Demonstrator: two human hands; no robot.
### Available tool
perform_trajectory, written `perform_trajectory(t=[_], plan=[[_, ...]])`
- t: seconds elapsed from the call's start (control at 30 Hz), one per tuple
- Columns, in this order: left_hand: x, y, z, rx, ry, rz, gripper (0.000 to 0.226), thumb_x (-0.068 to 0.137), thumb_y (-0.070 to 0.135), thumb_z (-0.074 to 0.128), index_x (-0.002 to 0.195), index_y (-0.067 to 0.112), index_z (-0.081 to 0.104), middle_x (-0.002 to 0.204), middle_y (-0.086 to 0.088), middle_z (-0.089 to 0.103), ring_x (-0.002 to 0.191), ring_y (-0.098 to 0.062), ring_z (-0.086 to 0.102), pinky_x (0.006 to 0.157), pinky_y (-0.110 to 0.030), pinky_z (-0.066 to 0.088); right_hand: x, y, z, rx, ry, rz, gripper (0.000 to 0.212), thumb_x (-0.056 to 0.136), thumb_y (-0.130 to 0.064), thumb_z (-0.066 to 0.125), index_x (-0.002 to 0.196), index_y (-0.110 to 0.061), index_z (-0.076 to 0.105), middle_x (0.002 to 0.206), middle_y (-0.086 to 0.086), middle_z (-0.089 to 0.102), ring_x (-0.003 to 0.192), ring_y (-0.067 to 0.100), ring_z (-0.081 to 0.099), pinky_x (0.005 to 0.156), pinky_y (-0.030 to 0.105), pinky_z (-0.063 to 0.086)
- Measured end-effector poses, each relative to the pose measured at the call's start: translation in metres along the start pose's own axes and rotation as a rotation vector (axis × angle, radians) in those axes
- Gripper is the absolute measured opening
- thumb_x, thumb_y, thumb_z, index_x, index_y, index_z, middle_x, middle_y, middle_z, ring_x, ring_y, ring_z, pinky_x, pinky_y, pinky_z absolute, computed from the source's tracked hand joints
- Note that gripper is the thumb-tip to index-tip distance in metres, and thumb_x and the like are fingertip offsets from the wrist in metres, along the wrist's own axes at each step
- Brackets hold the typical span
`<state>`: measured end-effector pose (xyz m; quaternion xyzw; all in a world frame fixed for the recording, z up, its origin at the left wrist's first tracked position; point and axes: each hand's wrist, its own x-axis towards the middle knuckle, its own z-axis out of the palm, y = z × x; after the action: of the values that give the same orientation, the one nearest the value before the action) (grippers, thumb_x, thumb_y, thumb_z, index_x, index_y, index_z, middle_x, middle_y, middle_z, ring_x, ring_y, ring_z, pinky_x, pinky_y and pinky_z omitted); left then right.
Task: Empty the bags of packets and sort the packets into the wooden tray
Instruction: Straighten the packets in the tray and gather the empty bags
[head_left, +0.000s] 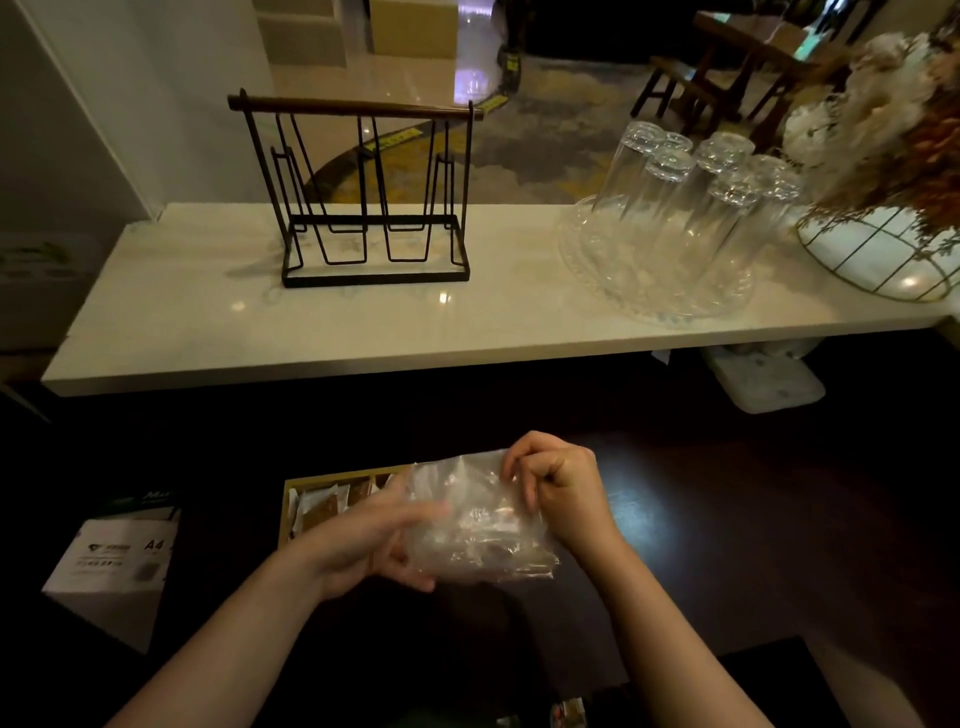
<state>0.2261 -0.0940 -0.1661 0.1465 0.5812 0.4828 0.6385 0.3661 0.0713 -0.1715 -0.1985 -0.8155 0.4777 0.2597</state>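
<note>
A clear plastic bag (478, 525) with packets inside is held up between both hands over a dark table. My left hand (374, 540) cups it from underneath at the left. My right hand (558, 486) pinches its upper right edge with closed fingers. Behind the bag lies the wooden tray (287, 512), mostly hidden by the bag and my left hand. Its left compartments show brown and white packets (319, 506).
A white A4 paper pack (117, 558) lies at the left on the dark table. On the marble counter behind stand a black wire rack (363, 208), upturned glasses on a glass tray (675, 223) and a wire basket of dried flowers (883, 208).
</note>
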Motion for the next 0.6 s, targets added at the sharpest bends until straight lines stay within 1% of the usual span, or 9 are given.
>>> perform_trajectory(t=[0.07,0.17,0.23,0.27,0.33,0.4,0.5,0.53,0.6], plan=[[-0.001,-0.003,0.001,0.105,-0.046,-0.012,0.041,0.086,0.02,0.064,0.123,0.024,0.048,0.108,-0.017,0.07,0.079,-0.031,0.07,0.051,-0.031,0.055,-0.001,0.001,-0.001,0.021,0.05,0.021,0.038,0.053,0.015,0.047,0.035,-0.018,0.052,0.065,-0.007,0.064,0.066,0.005,0.061,0.063,0.015,0.043],[0.001,-0.006,0.0,0.163,0.021,0.052,0.028,0.09,0.006,0.055,0.117,0.01,0.053,0.083,-0.017,0.061,0.053,-0.016,0.059,0.036,-0.019,0.037,-0.006,0.005,-0.002,0.127,0.163,0.153,0.044,0.065,0.015,0.05,0.048,-0.025,0.057,0.084,-0.003,0.07,0.081,0.008,0.064,0.073,0.022,0.047],[0.005,-0.01,-0.001,0.134,0.102,0.115,0.026,0.09,-0.002,0.05,0.114,0.005,0.055,0.068,-0.012,0.055,0.043,-0.008,0.048,0.032,-0.015,0.029,-0.011,0.007,0.002,0.291,0.226,0.298,0.028,0.08,0.007,0.058,0.08,-0.02,0.067,0.1,-0.002,0.07,0.093,0.012,0.065,0.078,0.027,0.051],[0.007,-0.013,0.0,0.085,0.147,0.144,0.025,0.09,-0.004,0.048,0.113,0.003,0.055,0.063,-0.01,0.053,0.042,-0.007,0.045,0.032,-0.014,0.027,-0.015,0.006,0.004,0.471,0.233,0.368,0.022,0.083,-0.003,0.063,0.1,-0.017,0.066,0.108,0.001,0.069,0.097,0.014,0.065,0.078,0.028,0.053],[0.009,-0.019,0.004,-0.05,0.233,0.204,0.022,0.092,-0.003,0.046,0.111,0.003,0.054,0.065,-0.007,0.052,0.045,-0.006,0.045,0.034,-0.014,0.026,-0.026,0.005,0.013,0.845,0.201,0.502,0.05,0.079,-0.027,0.07,0.125,-0.012,0.054,0.121,0.01,0.065,0.1,0.019,0.066,0.076,0.028,0.055],[0.011,-0.024,0.012,-0.189,0.279,0.266,0.02,0.094,0.0,0.045,0.111,0.006,0.054,0.075,-0.008,0.054,0.051,-0.007,0.049,0.037,-0.015,0.03,-0.039,0.006,0.031,0.92,0.07,0.527,0.069,0.073,-0.04,0.076,0.13,-0.01,0.05,0.124,0.013,0.064,0.106,0.023,0.065,0.081,0.029,0.055],[0.016,-0.034,0.025,-0.261,0.263,0.317,0.021,0.096,0.004,0.045,0.115,0.012,0.051,0.091,-0.008,0.065,0.065,-0.013,0.058,0.046,-0.02,0.039,-0.059,0.007,0.068,0.703,-0.072,0.525,0.063,0.073,-0.039,0.073,0.125,-0.01,0.051,0.113,0.003,0.069,0.106,0.019,0.064,0.091,0.031,0.051],[0.018,-0.039,0.029,-0.206,0.249,0.324,0.02,0.096,0.007,0.046,0.115,0.014,0.051,0.097,-0.008,0.068,0.069,-0.016,0.058,0.049,-0.023,0.04,-0.063,0.005,0.078,0.626,-0.05,0.553,0.058,0.073,-0.041,0.072,0.118,-0.009,0.054,0.099,0.0,0.072,0.094,0.016,0.066,0.085,0.029,0.051],[0.021,-0.049,0.035,-0.032,0.229,0.334,0.02,0.095,0.011,0.051,0.114,0.017,0.052,0.101,-0.014,0.069,0.068,-0.024,0.053,0.051,-0.027,0.04,-0.068,0.002,0.089,0.537,0.109,0.63,0.051,0.076,-0.043,0.072,0.106,-0.005,0.059,0.072,-0.001,0.068,0.062,0.012,0.061,0.063,0.026,0.049]])
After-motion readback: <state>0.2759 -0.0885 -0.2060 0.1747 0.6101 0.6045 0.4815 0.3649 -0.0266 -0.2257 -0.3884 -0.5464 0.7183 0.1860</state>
